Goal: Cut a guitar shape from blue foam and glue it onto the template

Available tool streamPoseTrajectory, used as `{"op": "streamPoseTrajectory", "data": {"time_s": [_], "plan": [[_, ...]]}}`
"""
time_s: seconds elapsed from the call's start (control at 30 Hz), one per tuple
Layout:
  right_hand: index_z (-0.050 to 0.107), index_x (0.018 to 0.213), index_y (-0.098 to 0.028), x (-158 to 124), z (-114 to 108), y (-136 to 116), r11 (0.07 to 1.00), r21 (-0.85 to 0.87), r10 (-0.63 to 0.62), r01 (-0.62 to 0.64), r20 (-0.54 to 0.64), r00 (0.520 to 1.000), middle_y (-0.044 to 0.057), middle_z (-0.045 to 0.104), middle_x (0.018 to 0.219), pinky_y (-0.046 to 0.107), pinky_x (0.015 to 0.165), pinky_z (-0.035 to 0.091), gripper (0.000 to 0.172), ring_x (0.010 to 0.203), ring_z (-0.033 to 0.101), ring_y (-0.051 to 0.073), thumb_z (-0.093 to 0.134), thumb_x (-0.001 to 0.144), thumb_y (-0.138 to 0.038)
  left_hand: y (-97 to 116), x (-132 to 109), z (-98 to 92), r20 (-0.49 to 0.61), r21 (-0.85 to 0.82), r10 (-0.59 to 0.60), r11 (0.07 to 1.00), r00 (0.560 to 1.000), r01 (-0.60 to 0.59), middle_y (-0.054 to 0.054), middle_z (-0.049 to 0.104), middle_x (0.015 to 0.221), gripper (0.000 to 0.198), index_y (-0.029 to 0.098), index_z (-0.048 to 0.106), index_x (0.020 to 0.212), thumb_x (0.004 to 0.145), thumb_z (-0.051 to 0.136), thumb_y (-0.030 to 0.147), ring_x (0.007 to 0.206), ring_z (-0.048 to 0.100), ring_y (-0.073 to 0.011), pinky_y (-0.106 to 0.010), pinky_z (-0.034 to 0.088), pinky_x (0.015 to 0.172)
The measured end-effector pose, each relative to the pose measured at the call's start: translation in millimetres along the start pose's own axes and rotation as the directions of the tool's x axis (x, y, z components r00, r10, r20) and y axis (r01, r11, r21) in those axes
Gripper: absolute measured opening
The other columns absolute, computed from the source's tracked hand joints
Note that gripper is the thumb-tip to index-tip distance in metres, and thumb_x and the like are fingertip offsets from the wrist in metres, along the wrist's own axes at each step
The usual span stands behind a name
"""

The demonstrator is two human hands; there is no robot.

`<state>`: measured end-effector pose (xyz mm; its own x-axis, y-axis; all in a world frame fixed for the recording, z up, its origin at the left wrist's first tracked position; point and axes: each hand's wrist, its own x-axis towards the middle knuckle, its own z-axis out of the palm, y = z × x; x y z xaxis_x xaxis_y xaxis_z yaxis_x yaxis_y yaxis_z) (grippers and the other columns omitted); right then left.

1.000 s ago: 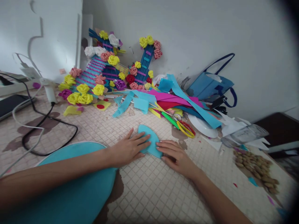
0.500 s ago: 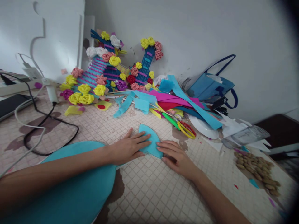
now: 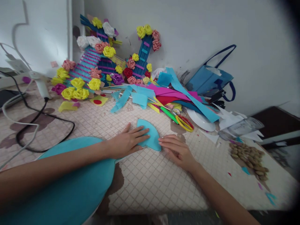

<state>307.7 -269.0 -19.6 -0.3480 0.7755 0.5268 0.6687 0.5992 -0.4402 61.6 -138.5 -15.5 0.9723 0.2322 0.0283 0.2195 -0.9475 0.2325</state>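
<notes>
Pale wall (image 3: 187, 28) is rising behind a grid-patterned table (image 3: 150, 178), and on that table a blue fan (image 3: 153, 134) is lying flat between the person's two hands. With only its left part covered, the fan could be sliding or turning if the right hand (image 3: 178, 151) pushed it sideways, and a hard nudge could be creasing its edge. Left of the fan, the left hand (image 3: 125, 142) is reaching over it palm down, fingers slightly apart, their tips resting on its left part. From the right, the other hand is curling loosely, fingers together, thumb standing apart, clamping nothing; its fingertips are meeting the fan's right edge, though whether they are touching or just beside is hard to tell. Left of the fan, the forearm is crossing a big blue piece (image 3: 93, 184), so leaning could be dragging it; the left hand is hiding whether the two join. Beyond the fan to the right, scissors (image 3: 184, 123) are lying before some strips (image 3: 194, 103). Well right of it, peanuts (image 3: 248, 159) are spreading near a bottle (image 3: 241, 128); well left, a black cable (image 3: 61, 120) is looping.
</notes>
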Motion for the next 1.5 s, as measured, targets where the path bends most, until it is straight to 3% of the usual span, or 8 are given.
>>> {"op": "streamPoseTrajectory", "data": {"time_s": [0.13,0.43,0.7,1.0,1.2,1.37,1.5], "plan": [[0.065,0.117,-0.02,-2.7,0.1,0.3,1.0,-0.016,-0.015,0.017,0.084,0.996,0.01,0.069,0.113,0.046,0.092,0.051,0.033,0.111,0.058,0.024,0.056,0.087,-0.01,0.8,0.1,-1.8,0.019,-0.011,-0.016,1.0,1.0,0.016,-0.006,0.022,0.157,0.052,0.024,0.03,0.147,0.1,0.034,0.044,0.145,0.018,-0.0287,-0.063,0.01,0.112],[0.065,0.116,-0.02,-2.5,-0.1,-0.5,0.999,-0.036,-0.007,0.01,0.089,0.996,0.009,0.069,0.114,0.046,0.092,0.051,0.031,0.11,0.059,0.023,0.054,0.088,-0.012,-0.1,-6.3,-4.7,-0.005,0.005,0.0,1.0,1.0,0.0,-0.007,0.017,0.158,0.059,0.023,0.028,0.148,0.098,0.032,0.053,0.146,0.013,-0.0299,-0.062,0.005,0.113],[0.064,0.119,-0.023,-3.2,0.6,-0.3,1.0,-0.03,0.002,0.0,0.076,0.997,0.008,0.069,0.115,0.047,0.091,0.052,0.034,0.109,0.059,0.023,0.054,0.088,-0.012,-2.1,-32.1,-16.3,-0.005,0.075,-0.046,0.996,0.999,0.047,-0.008,0.019,0.158,0.06,0.023,0.022,0.151,0.098,0.028,0.052,0.145,0.014,-0.0313,-0.061,0.004,0.113],[0.063,0.119,-0.022,-4.0,1.2,0.0,1.0,-0.019,0.004,-0.002,0.086,0.996,0.008,0.068,0.117,0.047,0.093,0.051,0.035,0.111,0.058,0.023,0.055,0.088,-0.01,-9.2,-49.5,-8.4,0.031,0.054,-0.043,0.998,0.999,0.042,-0.011,0.015,0.158,0.065,0.022,0.012,0.153,0.098,0.028,0.053,0.146,0.014,-0.03,-0.058,0.004,0.114],[0.06,0.123,-0.024,-5.1,1.5,1.3,1.0,-0.028,0.002,0.001,0.096,0.995,0.008,0.068,0.117,0.049,0.091,0.051,0.038,0.111,0.058,0.024,0.054,0.089,-0.01,-5.5,-44.6,-14.9,0.021,0.057,-0.053,0.997,0.998,0.052,-0.01,0.017,0.158,0.064,0.021,0.018,0.152,0.098,0.028,0.054,0.145,0.013,-0.0318,-0.058,0.007,0.114],[0.06,0.124,-0.024,-5.5,1.4,2.6,0.999,-0.033,-0.005,0.008,0.095,0.995,0.008,0.068,0.117,0.049,0.091,0.052,0.038,0.111,0.058,0.024,0.055,0.088,-0.012,-4.2,-22.9,-24.7,0.02,0.042,-0.07,0.997,0.997,0.07,-0.008,0.017,0.158,0.059,0.02,0.022,0.151,0.1,0.024,0.049,0.146,0.012,-0.0289,-0.056,0.006,0.115],[0.062,0.122,-0.025,-4.0,0.8,1.2,1.0,-0.028,0.007,-0.005,0.09,0.996,0.008,0.069,0.116,0.047,0.091,0.052,0.036,0.109,0.06,0.023,0.054,0.089,-0.013,-10.5,-6.6,-18.5,0.017,0.036,-0.034,0.999,0.999,0.033,-0.008,0.02,0.158,0.057,0.021,0.026,0.149,0.1,0.026,0.049,0.146,0.014,-0.0281,-0.057,0.005,0.115]]}}
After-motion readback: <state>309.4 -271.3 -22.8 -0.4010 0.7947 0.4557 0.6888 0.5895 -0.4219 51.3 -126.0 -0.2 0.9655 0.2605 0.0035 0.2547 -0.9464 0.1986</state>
